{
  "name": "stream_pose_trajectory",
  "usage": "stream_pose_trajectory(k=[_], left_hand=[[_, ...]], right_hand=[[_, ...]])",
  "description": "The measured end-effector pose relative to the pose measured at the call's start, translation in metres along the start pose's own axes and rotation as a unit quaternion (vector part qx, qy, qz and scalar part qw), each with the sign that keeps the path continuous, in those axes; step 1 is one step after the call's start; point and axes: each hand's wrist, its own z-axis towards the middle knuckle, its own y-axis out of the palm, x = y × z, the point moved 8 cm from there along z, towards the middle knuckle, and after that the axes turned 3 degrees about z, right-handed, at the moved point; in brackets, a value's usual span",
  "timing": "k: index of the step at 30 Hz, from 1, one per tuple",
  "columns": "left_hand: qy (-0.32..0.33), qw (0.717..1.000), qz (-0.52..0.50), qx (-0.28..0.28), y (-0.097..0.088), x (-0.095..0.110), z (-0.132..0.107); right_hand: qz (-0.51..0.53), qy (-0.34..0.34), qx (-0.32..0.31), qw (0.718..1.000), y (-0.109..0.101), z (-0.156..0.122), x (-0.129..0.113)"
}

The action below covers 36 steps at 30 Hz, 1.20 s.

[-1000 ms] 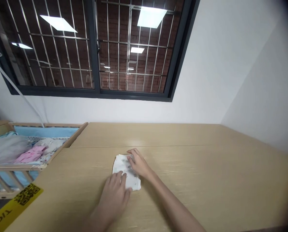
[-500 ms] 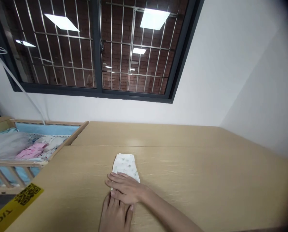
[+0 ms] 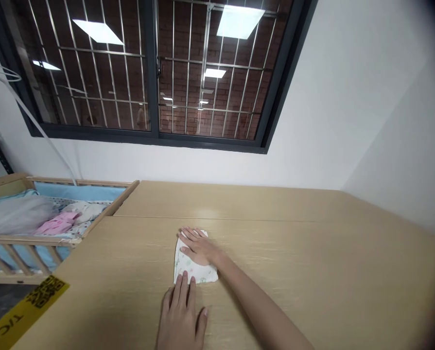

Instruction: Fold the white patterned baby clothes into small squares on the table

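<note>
- Resting our open right hand (image 3: 200, 250) flat, fingers extended, we cover the twelve-o'clock half of a folded white cloth with small printed patterns (image 3: 194, 270), gripping nothing.
- Our left hand (image 3: 181, 317) is open too, thumb apart, fingertips at the cloth's six-o'clock edge, holding nothing.
- The cloth lies on our pale wood-grain tabletop (image 3: 297, 277).
- At nine o'clock from it, we see a light wooden, blue-lined crib (image 3: 31, 240).

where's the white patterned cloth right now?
In the head view, the white patterned cloth lies low and slightly left of centre on the wooden tabletop, partly under the right hand, with the left hand at its near edge.
</note>
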Motion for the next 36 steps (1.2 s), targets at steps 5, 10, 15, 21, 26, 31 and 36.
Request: stream_pose_trajectory(k=[5, 10, 15, 21, 26, 31, 36], left_hand=[[-0.007, 1.0, -0.023, -0.01, 0.007, -0.001, -0.003], [0.022, 0.986, -0.072, -0.148, 0.016, -0.02, 0.017], [0.115, 0.943, -0.165, -0.265, 0.017, -0.053, 0.044], [0.119, 0.915, -0.243, -0.299, 0.023, -0.073, 0.069], [0.006, 0.887, -0.326, -0.327, 0.048, -0.093, 0.112], [-0.046, 0.847, -0.419, -0.324, 0.066, -0.114, 0.125], [-0.052, 0.814, -0.486, -0.313, 0.058, -0.12, 0.116]], right_hand=[[0.041, 0.013, 0.05, 0.998, 0.001, 0.005, 0.018], [0.135, 0.04, 0.214, 0.967, -0.026, -0.014, 0.036], [0.253, 0.074, 0.246, 0.933, -0.058, -0.041, 0.044], [0.321, 0.057, -0.036, 0.945, -0.039, -0.059, 0.02], [0.182, 0.073, -0.125, 0.973, -0.028, -0.068, 0.02], [0.28, 0.042, -0.05, 0.958, -0.034, -0.061, 0.022], [0.385, 0.071, 0.039, 0.92, -0.042, -0.059, 0.034]])
